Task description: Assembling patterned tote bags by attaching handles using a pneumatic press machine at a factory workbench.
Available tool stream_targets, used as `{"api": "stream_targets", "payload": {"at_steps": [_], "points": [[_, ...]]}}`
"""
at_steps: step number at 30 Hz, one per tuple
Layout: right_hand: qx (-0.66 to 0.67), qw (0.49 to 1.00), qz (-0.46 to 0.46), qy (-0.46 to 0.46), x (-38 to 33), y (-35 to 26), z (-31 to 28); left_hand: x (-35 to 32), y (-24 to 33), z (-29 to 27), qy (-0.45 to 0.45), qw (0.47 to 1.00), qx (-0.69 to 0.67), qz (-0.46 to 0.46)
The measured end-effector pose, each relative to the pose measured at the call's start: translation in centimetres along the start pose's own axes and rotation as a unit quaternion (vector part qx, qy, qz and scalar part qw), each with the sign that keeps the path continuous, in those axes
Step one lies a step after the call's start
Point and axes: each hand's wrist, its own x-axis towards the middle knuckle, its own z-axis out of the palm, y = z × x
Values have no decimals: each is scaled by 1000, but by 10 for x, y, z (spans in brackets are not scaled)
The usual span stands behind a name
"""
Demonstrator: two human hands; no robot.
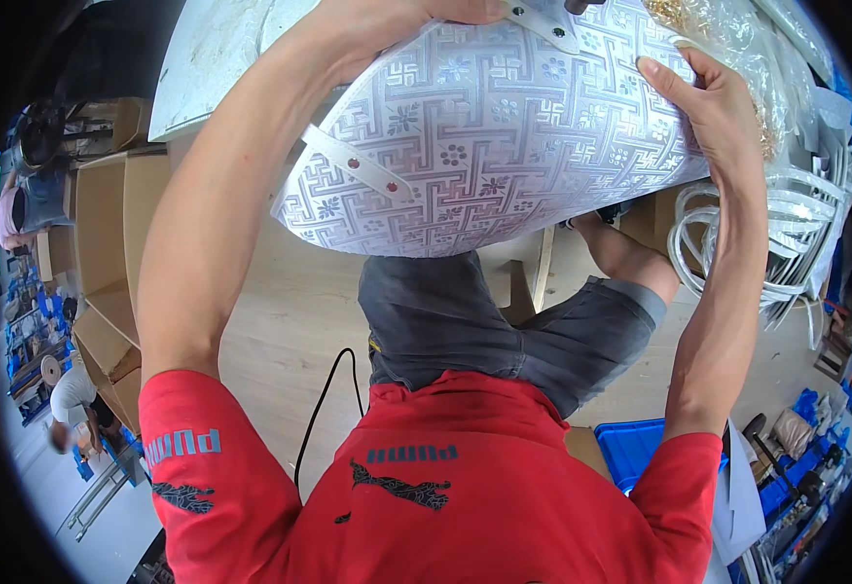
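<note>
Silvery brocade with a woven key-and-flower pattern covers a large curved panel (504, 146), which is held up over the person's lap, against the edge of a white tabletop (202, 58). The panel's right edge is gripped by the right hand (703, 97), the thumb pressed flat on the fabric and the fingers (727, 68) wrapped behind it. The left hand (426, 12) is laid on the panel's upper part at the top of the view; most of it is cut off by the frame, so whether its fingers are clenched or released cannot be told. Two white straps with small red studs (358, 165) are seen lying across the fabric. A clear bag of small gold-coloured parts (737, 39) rests just beside the right hand, and a bundle of white tubing (786, 234) hangs below it. Cardboard boxes (105, 224) stand to the left, and a blue plastic crate (630, 450) sits on the floor at lower right.
</note>
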Motion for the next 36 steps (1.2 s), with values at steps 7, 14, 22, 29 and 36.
{"api": "stream_targets", "payload": {"at_steps": [7,14,22,29,36], "points": [[-7,1000,2,-2,1,-2,0,0,0,0,-9,1000,-19,-9],[48,998,36,-35,-29,-24,18,-39,13,-15,-51,995,47,-76],[8,991,-106,-78,-92,-80,55,-156,19,12,23,996,8,-90],[-65,894,-398,196,-136,-97,38,-283,44,-14,290,945,146,28],[235,963,105,81,-195,72,-5,-485,12,-125,390,858,243,230]]}}
